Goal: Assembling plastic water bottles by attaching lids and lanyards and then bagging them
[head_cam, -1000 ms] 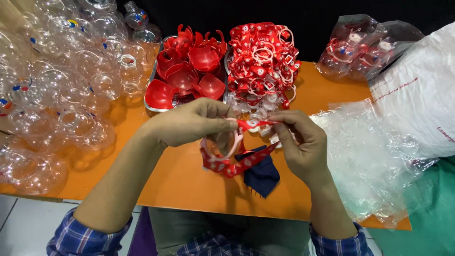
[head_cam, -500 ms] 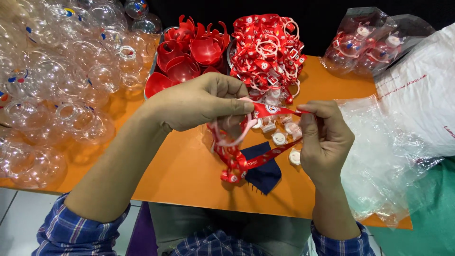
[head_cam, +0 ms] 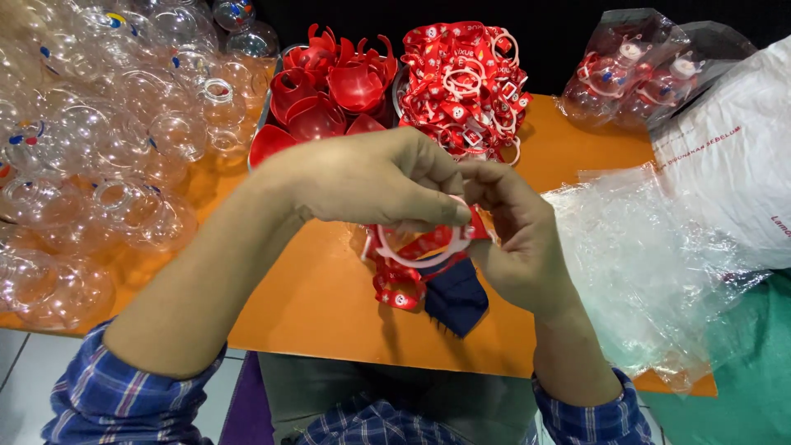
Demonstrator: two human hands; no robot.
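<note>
Far left of the left hand (head_cam: 375,177), a heap of clear plastic globes (head_cam: 99,140) covers the orange table (head_cam: 329,305). Beyond both hands sit red cup halves (head_cam: 329,91) and a pile of red straps (head_cam: 465,82). Right of the right hand (head_cam: 515,239) lies crinkled clear plastic bags (head_cam: 651,264). Both hands meet, fingers pinched shut on 1 red strap with a white ring (head_cam: 416,255), which dangles just beneath them.

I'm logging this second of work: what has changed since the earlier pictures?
Both hands, left hand and right hand, rose and closed together over the red strap with its white ring, keeping their grip. The orange table and clear plastic globes stayed put.
</note>
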